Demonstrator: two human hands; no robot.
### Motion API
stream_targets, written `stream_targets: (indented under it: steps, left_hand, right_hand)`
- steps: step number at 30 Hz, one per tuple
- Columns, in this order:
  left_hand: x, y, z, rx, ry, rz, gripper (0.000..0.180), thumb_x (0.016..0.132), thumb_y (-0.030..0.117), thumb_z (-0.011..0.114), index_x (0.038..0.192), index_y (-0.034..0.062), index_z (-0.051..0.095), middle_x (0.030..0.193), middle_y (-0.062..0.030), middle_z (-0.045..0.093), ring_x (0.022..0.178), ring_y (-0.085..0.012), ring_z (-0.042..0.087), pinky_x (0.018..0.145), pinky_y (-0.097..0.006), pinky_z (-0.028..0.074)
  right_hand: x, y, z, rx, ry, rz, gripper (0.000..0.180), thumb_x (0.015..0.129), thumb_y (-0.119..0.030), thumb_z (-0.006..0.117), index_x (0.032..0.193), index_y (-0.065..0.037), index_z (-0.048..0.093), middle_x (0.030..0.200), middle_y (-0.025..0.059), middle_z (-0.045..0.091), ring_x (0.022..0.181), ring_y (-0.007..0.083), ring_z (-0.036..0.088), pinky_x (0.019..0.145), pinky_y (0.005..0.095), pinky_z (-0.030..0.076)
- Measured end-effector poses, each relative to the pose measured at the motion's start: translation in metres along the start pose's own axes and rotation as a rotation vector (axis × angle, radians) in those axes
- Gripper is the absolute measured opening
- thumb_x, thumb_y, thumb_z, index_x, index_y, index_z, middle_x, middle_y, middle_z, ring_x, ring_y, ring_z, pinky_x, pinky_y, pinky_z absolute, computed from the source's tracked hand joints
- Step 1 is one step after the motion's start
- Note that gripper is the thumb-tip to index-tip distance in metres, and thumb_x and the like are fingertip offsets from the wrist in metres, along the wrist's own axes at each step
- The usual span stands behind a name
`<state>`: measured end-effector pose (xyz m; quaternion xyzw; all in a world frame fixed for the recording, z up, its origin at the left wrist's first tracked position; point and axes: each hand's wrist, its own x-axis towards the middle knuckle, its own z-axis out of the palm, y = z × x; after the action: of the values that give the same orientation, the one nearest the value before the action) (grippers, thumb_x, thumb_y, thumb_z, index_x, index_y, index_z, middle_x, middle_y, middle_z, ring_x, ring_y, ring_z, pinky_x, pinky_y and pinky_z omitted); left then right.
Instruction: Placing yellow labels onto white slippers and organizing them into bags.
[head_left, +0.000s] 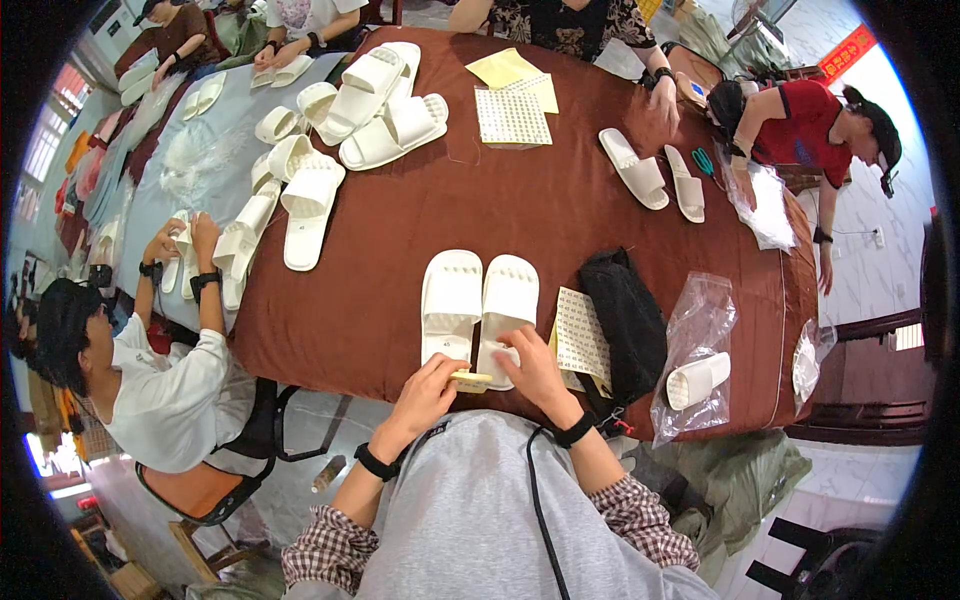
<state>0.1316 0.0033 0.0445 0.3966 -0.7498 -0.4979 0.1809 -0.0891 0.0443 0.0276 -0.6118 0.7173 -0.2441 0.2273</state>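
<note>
White backless slippers lie paired, left hand pinching paper, right hand grip unclear.

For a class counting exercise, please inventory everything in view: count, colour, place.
Near slippers: two, white, front centre
Slipper pile: several, white, upper left
Far-right slippers: two, white, upper right
Lone slipper: one, white, lower right
Clear bag: one, transparent, around or under the lone slipper
Label sheets: several, white and yellow, top centre and right
Black bag: one, black, right
Brown-covered table: one, brown, centre
Pale-covered table: one, grey-blue, left
Co-workers: at least five, various clothes, around tables
Orange seat: one, orange, lower left
Background clutter: uncountable, mixed, edges
Yellow strip: one, yellow, at left fingertips
Left hand: one, black wristband, near slippers
Right hand: one, black wristband, near slippers
</note>
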Motion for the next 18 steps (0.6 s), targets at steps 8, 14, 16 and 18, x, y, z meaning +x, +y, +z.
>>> stream_targets:
  steps: [8, 14, 16, 18]
  left_hand:
    - [0.012, 0.018, 0.009, 0.036, -0.061, 0.354, 0.027, 0.082, 0.000, 0.067, 0.108, 0.0046, 0.062, 0.105, -0.0129, 0.065, 0.100, -0.0322, 0.062, 0.087, -0.040, 0.050]
    - [0.014, 0.032, 0.003, 0.015, 0.152, 0.285, 0.034, 0.084, 0.003, 0.067, 0.118, 0.0036, 0.064, 0.119, -0.0151, 0.061, 0.112, -0.0340, 0.058, 0.096, -0.040, 0.048]
    - [0.009, 0.021, -0.003, 0.015, 0.153, 0.227, 0.035, 0.085, 0.003, 0.066, 0.120, 0.0035, 0.063, 0.121, -0.0153, 0.060, 0.114, -0.0341, 0.058, 0.098, -0.040, 0.047]
    - [0.004, 0.013, -0.006, 0.016, 0.163, 0.141, 0.034, 0.087, 0.004, 0.065, 0.121, 0.0029, 0.063, 0.123, -0.0151, 0.059, 0.115, -0.0337, 0.058, 0.099, -0.039, 0.047]
  right_hand:
    - [-0.004, -0.047, -0.032, 0.377, -0.597, 0.007, 0.050, 0.077, -0.017, 0.078, 0.122, -0.005, 0.060, 0.109, 0.0189, 0.069, 0.103, 0.0365, 0.066, 0.086, 0.0409, 0.053]
    - [-0.020, -0.013, -0.011, 0.568, -0.479, 0.160, 0.036, 0.085, -0.018, 0.076, 0.114, -0.004, 0.061, 0.098, 0.0148, 0.070, 0.091, 0.0243, 0.068, 0.080, 0.0355, 0.052]
    - [-0.023, -0.005, -0.010, 0.610, -0.425, 0.171, 0.035, 0.086, -0.020, 0.076, 0.113, -0.003, 0.060, 0.097, 0.0130, 0.069, 0.090, 0.0211, 0.065, 0.080, 0.0340, 0.051]
    - [-0.023, -0.005, -0.012, 0.707, -0.355, 0.171, 0.034, 0.086, -0.021, 0.076, 0.109, -0.003, 0.059, 0.096, 0.0089, 0.065, 0.090, 0.0167, 0.060, 0.080, 0.0307, 0.048]
